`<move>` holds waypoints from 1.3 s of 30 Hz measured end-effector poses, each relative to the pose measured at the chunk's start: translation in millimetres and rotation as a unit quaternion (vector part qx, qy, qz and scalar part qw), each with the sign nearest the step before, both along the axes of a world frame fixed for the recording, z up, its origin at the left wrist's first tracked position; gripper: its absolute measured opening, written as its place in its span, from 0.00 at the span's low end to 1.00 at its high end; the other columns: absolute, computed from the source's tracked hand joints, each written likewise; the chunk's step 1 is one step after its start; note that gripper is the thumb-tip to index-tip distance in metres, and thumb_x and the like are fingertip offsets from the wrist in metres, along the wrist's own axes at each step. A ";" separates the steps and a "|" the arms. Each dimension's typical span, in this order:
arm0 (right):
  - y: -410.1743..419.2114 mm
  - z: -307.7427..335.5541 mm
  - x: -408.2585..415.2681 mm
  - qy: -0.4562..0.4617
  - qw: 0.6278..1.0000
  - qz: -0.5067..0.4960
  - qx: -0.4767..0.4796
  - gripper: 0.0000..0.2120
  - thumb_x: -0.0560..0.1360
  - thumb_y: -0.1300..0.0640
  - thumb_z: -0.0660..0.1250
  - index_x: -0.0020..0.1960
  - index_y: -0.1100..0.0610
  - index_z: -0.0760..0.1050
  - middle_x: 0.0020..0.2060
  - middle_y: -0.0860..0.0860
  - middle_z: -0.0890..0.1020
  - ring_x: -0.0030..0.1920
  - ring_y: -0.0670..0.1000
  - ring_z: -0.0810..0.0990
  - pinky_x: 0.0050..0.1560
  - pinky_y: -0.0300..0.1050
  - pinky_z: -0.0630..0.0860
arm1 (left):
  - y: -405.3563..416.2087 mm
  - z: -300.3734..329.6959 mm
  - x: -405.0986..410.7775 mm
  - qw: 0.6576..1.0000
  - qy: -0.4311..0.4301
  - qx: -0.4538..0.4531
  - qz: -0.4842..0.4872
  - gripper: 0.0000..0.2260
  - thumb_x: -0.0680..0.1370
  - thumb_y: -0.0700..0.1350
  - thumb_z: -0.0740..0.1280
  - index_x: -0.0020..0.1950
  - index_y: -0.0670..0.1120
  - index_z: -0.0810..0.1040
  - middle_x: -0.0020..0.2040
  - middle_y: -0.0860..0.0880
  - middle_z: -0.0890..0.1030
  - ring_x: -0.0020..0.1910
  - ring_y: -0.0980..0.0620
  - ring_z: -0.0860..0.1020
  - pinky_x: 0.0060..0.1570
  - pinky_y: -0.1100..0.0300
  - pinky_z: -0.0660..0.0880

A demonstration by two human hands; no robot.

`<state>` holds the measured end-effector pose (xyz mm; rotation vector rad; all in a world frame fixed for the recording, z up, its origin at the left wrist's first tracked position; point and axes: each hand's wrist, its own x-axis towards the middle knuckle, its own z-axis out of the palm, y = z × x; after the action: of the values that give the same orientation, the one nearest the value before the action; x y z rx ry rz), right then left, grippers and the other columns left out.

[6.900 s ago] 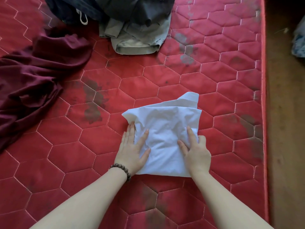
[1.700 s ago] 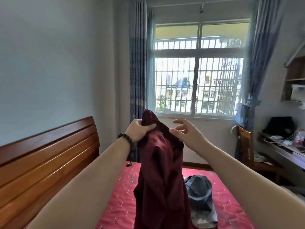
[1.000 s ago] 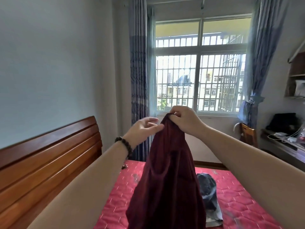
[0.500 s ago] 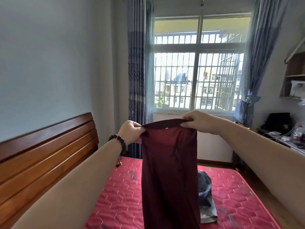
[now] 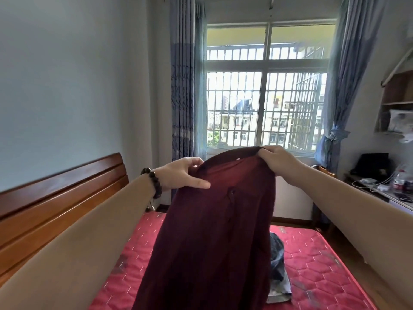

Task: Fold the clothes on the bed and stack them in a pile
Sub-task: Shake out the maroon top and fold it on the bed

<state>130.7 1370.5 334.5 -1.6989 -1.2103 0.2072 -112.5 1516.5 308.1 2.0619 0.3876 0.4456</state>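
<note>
Bright daylight from the window (image 5: 266, 104); wide-angle edges bend.

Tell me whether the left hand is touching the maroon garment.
Touching. The head view shows the left hand at the maroon garment's upper left edge, its index finger lying across the cloth.

Maroon garment (image 5: 214, 231); red hexagon-quilted mattress (image 5: 312, 265) (dark smudges, perhaps stains); blue curtains (image 5: 182, 86).
</note>
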 end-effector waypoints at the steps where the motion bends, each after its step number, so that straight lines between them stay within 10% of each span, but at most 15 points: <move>1: -0.2 0.3 1.1 0.003 1.000 0.003 0.007 0.14 0.75 0.54 0.61 0.45 0.66 0.75 0.35 0.55 0.75 0.36 0.53 0.74 0.38 0.47 0.70 | 2.9 1.8 -4.0 1.000 0.012 0.003 -0.017 0.29 0.63 0.46 0.79 0.61 0.42 0.74 0.55 0.43 0.82 0.54 0.43 0.81 0.55 0.49 0.78; 5: -6.0 4.0 4.6 0.059 0.995 0.076 -0.012 0.14 0.72 0.47 0.71 0.43 0.59 0.79 0.36 0.58 0.80 0.36 0.55 0.79 0.39 0.47 0.75 | 10.1 8.1 -18.4 0.996 0.042 0.052 -0.051 0.29 0.67 0.36 0.77 0.65 0.42 0.71 0.58 0.41 0.80 0.57 0.43 0.80 0.57 0.49 0.77; 9: -19.8 12.2 20.4 0.099 0.959 0.235 -0.126 0.27 0.62 0.39 0.77 0.49 0.60 0.82 0.47 0.59 0.84 0.46 0.56 0.84 0.50 0.49 0.81 | 14.7 14.4 -31.8 0.983 -0.018 0.176 0.049 0.06 0.75 0.36 0.70 0.49 0.45 0.79 0.34 0.49 0.74 0.34 0.56 0.72 0.39 0.60 0.73; 14: -26.6 8.9 24.7 0.081 0.962 0.244 -0.096 0.09 0.67 0.50 0.74 0.42 0.55 0.84 0.41 0.55 0.85 0.40 0.51 0.84 0.42 0.42 0.80 | 12.4 8.8 -44.0 0.979 -0.074 0.164 0.094 0.01 0.77 0.42 0.68 0.46 0.46 0.80 0.34 0.56 0.77 0.33 0.61 0.74 0.37 0.66 0.74; 19: -23.4 11.8 0.8 -0.024 0.981 0.176 -0.078 0.06 0.70 0.50 0.74 0.39 0.52 0.83 0.36 0.51 0.84 0.39 0.50 0.83 0.43 0.46 0.80 | -22.9 -28.7 -2.5 0.991 -0.016 0.127 0.028 0.22 0.70 0.56 0.71 0.61 0.51 0.75 0.56 0.52 0.80 0.53 0.58 0.79 0.54 0.62 0.77; 22: -24.6 17.7 -8.0 -0.072 0.982 0.155 -0.078 0.06 0.70 0.48 0.74 0.37 0.49 0.83 0.34 0.47 0.84 0.37 0.46 0.83 0.44 0.46 0.78 | -50.2 -49.8 38.2 0.997 -0.047 0.065 -0.023 0.24 0.71 0.47 0.75 0.65 0.51 0.72 0.60 0.53 0.79 0.58 0.58 0.78 0.58 0.61 0.76; 29: -51.5 35.1 9.7 -0.126 0.984 0.087 -0.090 0.09 0.64 0.40 0.75 0.38 0.44 0.83 0.35 0.43 0.84 0.39 0.47 0.83 0.47 0.48 0.80 | -72.0 -63.7 85.0 0.994 -0.092 0.034 0.045 0.06 0.76 0.36 0.68 0.47 0.32 0.79 0.39 0.44 0.80 0.38 0.49 0.77 0.44 0.48 0.79; 36: -87.3 37.4 66.0 0.021 0.942 0.217 -0.255 0.26 0.65 0.48 0.79 0.59 0.58 0.78 0.58 0.59 0.81 0.59 0.59 0.80 0.57 0.49 0.78 | -62.4 -39.4 77.4 0.944 -0.109 -0.308 0.038 0.13 0.79 0.49 0.64 0.51 0.40 0.80 0.39 0.45 0.84 0.34 0.51 0.81 0.39 0.57 0.80; 39: -90.9 32.1 77.3 0.054 0.943 0.233 -0.230 0.24 0.69 0.53 0.77 0.62 0.60 0.77 0.60 0.59 0.80 0.60 0.58 0.80 0.56 0.46 0.78 | -55.9 -26.2 63.3 0.989 -0.027 -0.140 -0.047 0.25 0.74 0.56 0.67 0.60 0.37 0.77 0.54 0.40 0.82 0.49 0.45 0.81 0.57 0.47 0.77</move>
<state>208.0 1279.6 366.5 -1.7267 -1.5504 0.9232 -49.2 1460.6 281.9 1.7839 0.3003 0.3656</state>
